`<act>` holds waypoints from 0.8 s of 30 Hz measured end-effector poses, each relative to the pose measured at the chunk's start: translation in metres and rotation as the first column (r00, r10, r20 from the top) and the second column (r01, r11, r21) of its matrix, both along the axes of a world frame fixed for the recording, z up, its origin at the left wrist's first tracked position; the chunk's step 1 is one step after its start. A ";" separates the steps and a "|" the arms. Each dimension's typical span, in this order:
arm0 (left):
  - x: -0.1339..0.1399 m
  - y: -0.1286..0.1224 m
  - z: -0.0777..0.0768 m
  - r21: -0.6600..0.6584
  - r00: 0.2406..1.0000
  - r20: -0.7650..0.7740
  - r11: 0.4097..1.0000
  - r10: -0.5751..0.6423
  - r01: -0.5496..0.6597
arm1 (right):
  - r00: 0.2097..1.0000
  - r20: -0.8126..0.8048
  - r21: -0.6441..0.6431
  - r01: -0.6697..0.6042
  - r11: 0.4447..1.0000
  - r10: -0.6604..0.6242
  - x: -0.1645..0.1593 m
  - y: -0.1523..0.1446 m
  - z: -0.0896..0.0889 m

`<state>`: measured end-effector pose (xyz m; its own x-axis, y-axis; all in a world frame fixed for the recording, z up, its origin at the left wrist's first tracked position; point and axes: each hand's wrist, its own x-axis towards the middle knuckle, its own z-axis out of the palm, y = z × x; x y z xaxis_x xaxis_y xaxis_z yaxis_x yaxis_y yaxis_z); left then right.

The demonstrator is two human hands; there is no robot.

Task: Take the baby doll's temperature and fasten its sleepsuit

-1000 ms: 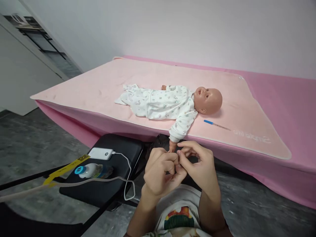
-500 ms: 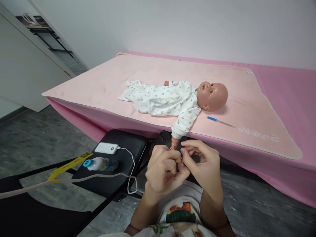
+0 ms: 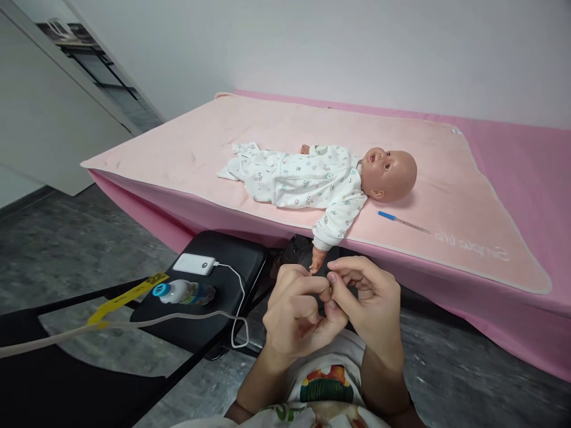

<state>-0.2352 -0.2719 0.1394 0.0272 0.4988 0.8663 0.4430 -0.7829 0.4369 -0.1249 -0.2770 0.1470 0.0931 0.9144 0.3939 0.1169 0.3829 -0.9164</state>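
My left hand (image 3: pixel 298 312) is closed, its curled fingertips pressed together in front of my body. My right hand (image 3: pixel 369 309) pinches thumb and finger against the left fingertips. Whatever lies between them, if anything, is hidden or too small to make out. Just beyond the hands, a baby doll (image 3: pixel 307 180) in white patterned clothes lies on its back, one arm hanging over the edge of the pink blanket (image 3: pixel 178 142). A thermometer with a blue cap (image 3: pixel 387 215) rests on the blanket by the doll's head.
On the left, a black folding chair (image 3: pixel 178 333) carries a white power bank (image 3: pixel 193 264) and a small bottle with a blue cap (image 3: pixel 182 292). A pale cable (image 3: pixel 178 318) with a yellow tag (image 3: pixel 127 297) crosses in front of it. The pink-covered table (image 3: pixel 526 148) stands against a wall.
The camera view has shifted slightly, so the scene sits a little further right. Both hands keep nearly the same pose, fingertips together.
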 end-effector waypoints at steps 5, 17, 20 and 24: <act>0.000 0.000 0.003 0.014 1.000 0.026 1.000 -0.010 0.009 | 0.999 -0.032 0.006 -0.004 1.000 0.004 -0.003 -0.003 0.001; 0.001 0.000 0.003 0.016 0.999 0.028 1.000 -0.016 0.016 | 0.985 -0.094 0.029 0.150 0.988 -0.147 -0.004 -0.002 -0.003; 0.000 0.000 0.003 0.027 0.999 0.041 1.000 0.011 -0.012 | 0.984 -0.144 -0.006 0.101 0.995 -0.100 -0.003 -0.003 -0.002; 0.000 -0.002 0.002 0.019 1.000 0.026 1.000 0.013 -0.014 | 0.982 -0.173 -0.014 0.077 0.997 -0.078 -0.002 -0.003 -0.001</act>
<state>-0.2356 -0.2736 0.1414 -0.0019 0.4820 0.8762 0.4426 -0.7853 0.4330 -0.1266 -0.2796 0.1464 0.2303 0.9043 0.3594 -0.0143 0.3724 -0.9280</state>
